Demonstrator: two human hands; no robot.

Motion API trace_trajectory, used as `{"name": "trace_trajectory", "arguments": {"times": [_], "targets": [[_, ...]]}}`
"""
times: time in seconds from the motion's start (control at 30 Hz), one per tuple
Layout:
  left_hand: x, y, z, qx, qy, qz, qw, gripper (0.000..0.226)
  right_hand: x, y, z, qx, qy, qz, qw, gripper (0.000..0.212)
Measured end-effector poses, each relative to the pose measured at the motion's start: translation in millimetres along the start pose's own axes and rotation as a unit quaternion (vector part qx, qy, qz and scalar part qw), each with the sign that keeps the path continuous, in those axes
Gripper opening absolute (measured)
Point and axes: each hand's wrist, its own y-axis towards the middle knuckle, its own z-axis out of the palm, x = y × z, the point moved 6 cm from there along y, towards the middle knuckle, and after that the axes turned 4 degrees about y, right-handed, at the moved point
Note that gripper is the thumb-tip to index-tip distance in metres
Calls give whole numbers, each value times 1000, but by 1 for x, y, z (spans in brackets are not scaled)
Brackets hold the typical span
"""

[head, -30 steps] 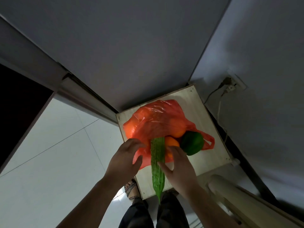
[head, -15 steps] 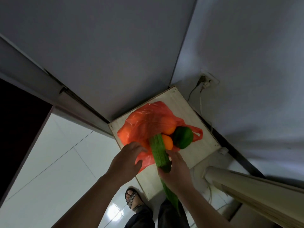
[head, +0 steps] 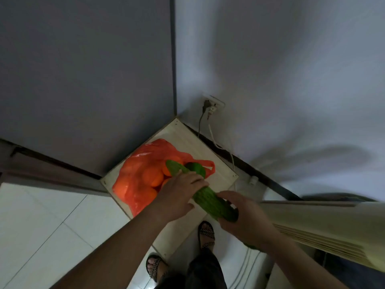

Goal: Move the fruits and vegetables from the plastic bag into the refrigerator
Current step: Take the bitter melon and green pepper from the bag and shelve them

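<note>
The gourd [head: 208, 197] no longer lies pointing straight back from the bag [head: 133, 190]. A second ago it stuck out of the bag's mouth with the left hand [head: 179, 197] resting on the plastic. Now it is swung out to the right of the bag, and that hand has left the plastic for the gourd's middle, fingers curled over it. The right hand [head: 243, 217] grips the gourd's near part, fingers wrapped round it, further from the bag than before.

The gourd's far tip is at the bag's mouth, above the oranges [head: 152, 177] and touching or just beside the pepper [head: 196, 168]. So the gourd is almost out and held in both hands.

I judge that the first item is nearly free, while the oranges and pepper stay at the bag. A cream ribbed panel [head: 312, 224] right of the bag may be the fridge door, though I cannot tell.
</note>
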Motion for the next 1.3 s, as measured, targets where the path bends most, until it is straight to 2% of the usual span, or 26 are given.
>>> {"name": "trace_trajectory", "arguments": {"times": [0.17,0.23,0.3,0.37,0.43,0.5,0.6,0.73,0.8,0.9,1.0,1.1,1.3], "targets": [[17,-1,-9,-54,23,1,998,56,6,21,-16,8,-39,-76,996,42],[33,-12,-15,-89,8,-40,995,54,3,28,-35,-24,-61,-70,995,44],[55,-27,-25,-133,-28,-118,984,53,1,34,-64,-90,-32,-56,994,47],[78,-44,-35,-166,-100,-215,957,53,0,41,-89,-167,11,-61,984,46],[90,-58,-45,-213,-158,-273,925,57,-7,52,-95,-197,48,-34,979,46],[95,-66,-51,-254,-205,-310,893,60,-11,71,-82,-183,62,-13,981,46],[100,-73,-48,-296,-266,-352,847,58,-11,101,-37,-106,70,-4,992,41],[106,-75,-33,-291,-323,-393,811,50,-17,131,25,-72,93,-16,993,36],[104,-76,-26,-287,-342,-415,793,43,-21,141,44,-71,61,0,996,42],[103,-76,-8,-262,-359,-441,779,49,-31,148,59,-67,2,34,997,56],[103,-77,8,-226,-355,-455,785,62,-40,151,71,-64,5,54,996,72],[99,-74,15,-203,-356,-441,799,55,-45,155,77,-81,9,50,995,81],[94,-75,10,-190,-364,-422,809,60,-47,154,76,-93,18,39,995,78]]}}
